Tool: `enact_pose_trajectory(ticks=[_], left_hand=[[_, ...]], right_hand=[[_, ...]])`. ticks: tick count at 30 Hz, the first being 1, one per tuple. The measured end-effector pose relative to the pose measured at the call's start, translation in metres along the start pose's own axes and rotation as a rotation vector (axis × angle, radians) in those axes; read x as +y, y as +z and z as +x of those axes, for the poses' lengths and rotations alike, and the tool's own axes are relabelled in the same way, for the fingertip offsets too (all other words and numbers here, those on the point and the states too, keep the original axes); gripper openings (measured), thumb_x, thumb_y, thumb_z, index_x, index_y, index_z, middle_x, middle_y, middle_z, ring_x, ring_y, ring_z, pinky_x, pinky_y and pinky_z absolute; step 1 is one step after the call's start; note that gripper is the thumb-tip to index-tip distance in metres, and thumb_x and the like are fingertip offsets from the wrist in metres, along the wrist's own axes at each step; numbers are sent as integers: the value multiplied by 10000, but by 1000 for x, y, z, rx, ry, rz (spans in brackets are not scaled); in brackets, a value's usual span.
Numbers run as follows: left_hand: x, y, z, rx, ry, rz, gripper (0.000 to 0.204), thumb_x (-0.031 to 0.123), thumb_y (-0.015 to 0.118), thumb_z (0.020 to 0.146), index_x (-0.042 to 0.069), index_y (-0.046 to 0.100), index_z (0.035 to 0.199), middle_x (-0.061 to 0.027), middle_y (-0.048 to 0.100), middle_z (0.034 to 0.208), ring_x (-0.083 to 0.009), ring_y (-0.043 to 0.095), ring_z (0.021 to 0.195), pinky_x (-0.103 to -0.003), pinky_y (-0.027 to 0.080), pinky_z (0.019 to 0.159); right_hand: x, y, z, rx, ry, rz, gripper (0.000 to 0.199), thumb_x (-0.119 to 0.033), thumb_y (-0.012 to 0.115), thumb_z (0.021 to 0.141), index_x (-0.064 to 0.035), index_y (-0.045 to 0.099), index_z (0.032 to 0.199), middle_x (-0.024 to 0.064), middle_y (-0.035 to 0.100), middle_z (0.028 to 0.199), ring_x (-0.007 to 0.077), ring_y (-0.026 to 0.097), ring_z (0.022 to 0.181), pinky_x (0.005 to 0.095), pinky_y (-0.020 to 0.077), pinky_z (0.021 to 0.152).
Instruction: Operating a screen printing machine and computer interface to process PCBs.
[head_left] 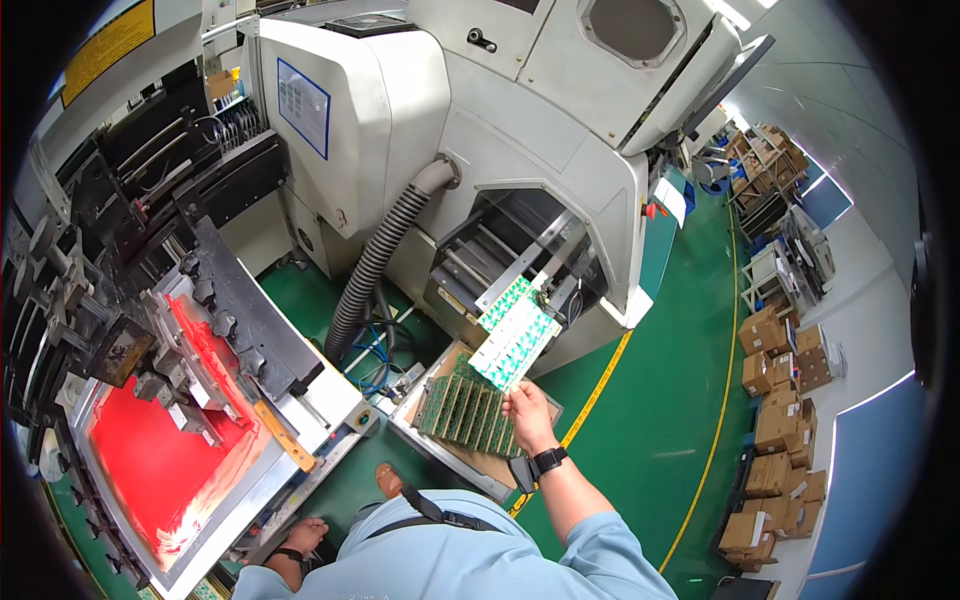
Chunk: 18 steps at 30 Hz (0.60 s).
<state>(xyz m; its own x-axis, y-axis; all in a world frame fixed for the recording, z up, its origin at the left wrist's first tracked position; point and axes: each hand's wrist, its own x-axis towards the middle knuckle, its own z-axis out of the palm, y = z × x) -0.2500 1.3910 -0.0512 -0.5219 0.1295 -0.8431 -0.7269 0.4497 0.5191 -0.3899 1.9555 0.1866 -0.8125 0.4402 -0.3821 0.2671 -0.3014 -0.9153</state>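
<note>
Panel point(515, 347): flat, rectangular, white with rows of green marks. Held by the right hand point(528, 412), pinched at its near corner. Pose tilted, near end over the far edge of the brown-bedded tray point(475, 465). Second panel point(507, 303), green and white, shows past its far edge; contact between the two I cannot tell from here. Boards point(463, 415): green with pale edges, standing on edge in a close row across the tray's middle.
</note>
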Motion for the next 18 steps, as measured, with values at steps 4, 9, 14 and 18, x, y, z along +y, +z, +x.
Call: enact_pose_trajectory(ticks=[4,9,14,18], left_hand=[[12,0,-5,-15,-7,32,358,239,686,890,-9,635,1142,-56,685,900,-146,625,730,-286,519,698],[27,-3,-16,-7,-17,70,353,237,677,894,-5,634,1148,-52,677,898,-148,619,731,-291,518,696],[31,-4,-20,-14,11,70,338,229,671,898,-4,634,1140,-53,672,900,-150,615,737,-296,517,696],[31,-2,-22,-5,-4,47,327,224,670,898,-4,636,1130,-55,672,898,-150,615,735,-296,517,696]], right_hand=[[-1,2,1,0,-6,-5,125,-174,544,995,-57,566,958,3,589,802,91,547,674,241,480,619],[4,-1,4,-6,1,22,129,-179,544,996,-58,564,955,2,588,801,91,546,674,238,479,618],[8,0,5,-2,-5,-12,124,-183,540,999,-74,555,941,0,588,798,90,544,672,243,476,618],[10,4,5,2,8,-7,125,-185,542,998,-73,558,945,0,588,800,90,544,673,245,480,623]])
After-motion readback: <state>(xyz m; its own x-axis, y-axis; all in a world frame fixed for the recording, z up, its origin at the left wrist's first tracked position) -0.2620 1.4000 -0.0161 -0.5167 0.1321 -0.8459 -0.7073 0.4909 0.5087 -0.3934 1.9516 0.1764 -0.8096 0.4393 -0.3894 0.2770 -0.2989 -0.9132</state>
